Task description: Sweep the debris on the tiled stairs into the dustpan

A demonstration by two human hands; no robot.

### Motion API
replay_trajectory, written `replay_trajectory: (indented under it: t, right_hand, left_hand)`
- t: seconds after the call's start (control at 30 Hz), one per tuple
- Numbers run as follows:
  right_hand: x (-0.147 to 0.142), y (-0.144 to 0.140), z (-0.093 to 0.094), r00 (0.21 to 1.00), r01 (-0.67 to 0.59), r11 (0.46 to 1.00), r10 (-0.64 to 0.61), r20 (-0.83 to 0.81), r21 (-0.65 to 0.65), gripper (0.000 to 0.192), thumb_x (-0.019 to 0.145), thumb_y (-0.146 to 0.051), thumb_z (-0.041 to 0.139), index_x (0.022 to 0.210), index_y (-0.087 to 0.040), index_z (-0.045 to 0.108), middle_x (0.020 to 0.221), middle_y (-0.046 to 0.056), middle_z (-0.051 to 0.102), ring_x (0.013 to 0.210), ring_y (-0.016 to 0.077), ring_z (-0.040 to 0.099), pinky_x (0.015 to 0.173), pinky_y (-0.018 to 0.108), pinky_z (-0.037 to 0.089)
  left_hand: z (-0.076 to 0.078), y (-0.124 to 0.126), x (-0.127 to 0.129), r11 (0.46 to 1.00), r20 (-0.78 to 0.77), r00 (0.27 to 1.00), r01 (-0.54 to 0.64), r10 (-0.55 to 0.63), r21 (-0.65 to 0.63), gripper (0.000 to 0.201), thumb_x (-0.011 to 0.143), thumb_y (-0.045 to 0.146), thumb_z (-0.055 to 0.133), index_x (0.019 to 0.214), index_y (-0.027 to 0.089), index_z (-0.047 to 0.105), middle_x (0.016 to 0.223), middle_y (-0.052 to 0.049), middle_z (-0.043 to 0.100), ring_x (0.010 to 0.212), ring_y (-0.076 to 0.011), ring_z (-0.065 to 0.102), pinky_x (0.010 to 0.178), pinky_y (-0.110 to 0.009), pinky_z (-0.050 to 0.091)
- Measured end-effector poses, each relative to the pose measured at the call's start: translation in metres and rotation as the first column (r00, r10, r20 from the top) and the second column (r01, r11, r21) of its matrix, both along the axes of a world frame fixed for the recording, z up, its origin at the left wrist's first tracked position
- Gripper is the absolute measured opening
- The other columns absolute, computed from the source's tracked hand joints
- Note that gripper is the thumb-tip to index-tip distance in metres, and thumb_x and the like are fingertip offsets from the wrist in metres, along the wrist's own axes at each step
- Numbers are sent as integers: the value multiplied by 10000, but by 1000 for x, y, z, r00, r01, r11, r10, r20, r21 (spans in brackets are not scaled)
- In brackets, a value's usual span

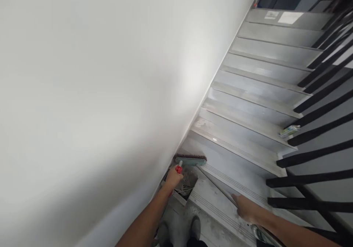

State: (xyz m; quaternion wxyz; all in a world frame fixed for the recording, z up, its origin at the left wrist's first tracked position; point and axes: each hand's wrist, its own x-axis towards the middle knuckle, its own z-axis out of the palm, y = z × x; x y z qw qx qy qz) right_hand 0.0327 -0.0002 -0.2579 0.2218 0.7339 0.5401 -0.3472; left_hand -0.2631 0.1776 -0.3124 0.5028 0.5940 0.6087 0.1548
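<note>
My left hand [173, 177] is closed round a red handle [178, 169] with a pale tip, by the wall. Just under that hand is a dustpan [179, 197] with grey debris in it; the joint between handle and pan is hidden. A broom head [191, 160] with dark reddish bristles and a grey-green back lies across a stair tread beyond the pan. From it a thin broom pole [216, 186] slants down to my right hand [242, 206], which is wrapped round it with the index finger stretched along it.
Pale, dusty stairs [248, 103] climb to the upper right. A white wall [110, 92] runs close on the left, and black railing bars [314, 158] stand on the right. A spray can [289, 131] lies at a step's edge by the railing. My feet [195, 228] stand below.
</note>
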Motion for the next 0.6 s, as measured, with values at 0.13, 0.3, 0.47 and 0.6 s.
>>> replay_trajectory:
  t: [0.13,0.3,0.47,0.6]
  right_hand:
    - [16,-8,5,969,223,974,-217,-118,46,450,787,-13,425,1201,-94,584,1061,159,696,796,209,704,654,253,497]
    - [-12,53,-24,922,370,925,-354,-155,85,277,834,-49,415,1039,-69,600,1001,152,687,628,131,652,498,192,409]
    - [-26,51,-39,970,206,977,-196,-145,54,336,812,-20,455,1120,-27,588,1063,212,675,848,199,689,613,214,452]
    - [4,-10,-30,979,95,995,-91,-185,11,487,789,-23,465,1267,-36,556,1144,228,653,944,247,683,736,274,489]
  left_hand:
    - [-6,-4,-1,1000,60,998,-7,7,6,177,590,47,521,658,183,431,608,60,411,577,-89,375,556,-207,270]
    - [-4,-4,1,1000,99,995,5,-5,1,158,584,78,515,656,188,427,594,64,419,573,-93,385,561,-207,291]
    - [0,-2,2,1000,31,1000,3,-3,3,149,593,66,520,637,183,440,591,60,434,583,-93,379,557,-207,275]
    - [-6,0,2,1000,39,999,8,-8,6,155,595,56,502,624,186,423,573,59,417,572,-92,373,548,-207,264]
